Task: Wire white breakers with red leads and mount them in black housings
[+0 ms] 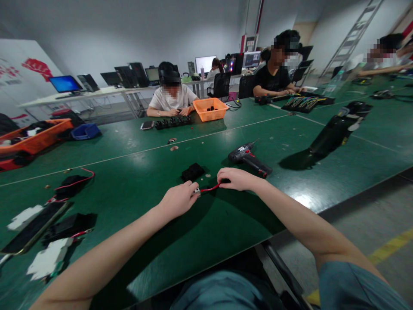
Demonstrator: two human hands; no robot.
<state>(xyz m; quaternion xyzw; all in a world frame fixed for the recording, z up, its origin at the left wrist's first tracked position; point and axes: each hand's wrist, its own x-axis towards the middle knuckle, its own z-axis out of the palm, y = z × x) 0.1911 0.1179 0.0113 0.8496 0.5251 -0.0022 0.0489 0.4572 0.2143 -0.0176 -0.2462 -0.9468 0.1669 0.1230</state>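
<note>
My left hand is closed on a small light-coloured part, mostly hidden by the fingers. From that part a short red wire runs across to my right hand, whose fingers pinch its other end. Just beyond my left hand, a small black block rests on the green table. A black and grey power drill lies past my right hand, its bit pointing away from me.
To the left lie white circuit-breaker-like units, black boxes with red wires and a dark phone-like slab. Orange baskets stand further back. A black bottle-shaped object is at right. Co-workers sit across the green table.
</note>
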